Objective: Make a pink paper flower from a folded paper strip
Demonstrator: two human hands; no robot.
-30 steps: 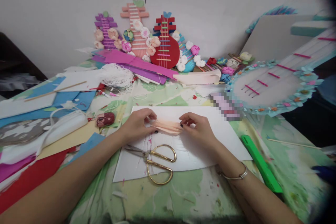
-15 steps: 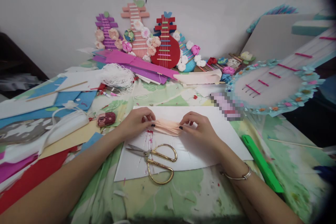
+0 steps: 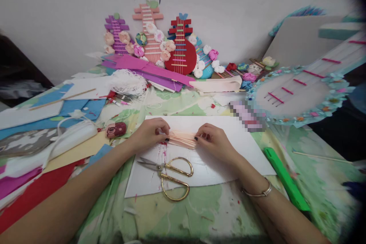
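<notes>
Peach pleated paper [image 3: 183, 140], pinched by left hand [image 3: 150, 134] and right hand [image 3: 215, 141], shows its folds more separated than before.

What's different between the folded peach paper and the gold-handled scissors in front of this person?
The peach paper is pleated in layers; the scissors have gold handles and silvery blades. The left hand and right hand pinch the peach paper at its ends, while neither touches the scissors. The peach paper is wholly over the white sheet; the scissors' lower handle sticks out past its near edge. Both are between the person's arms.
</notes>
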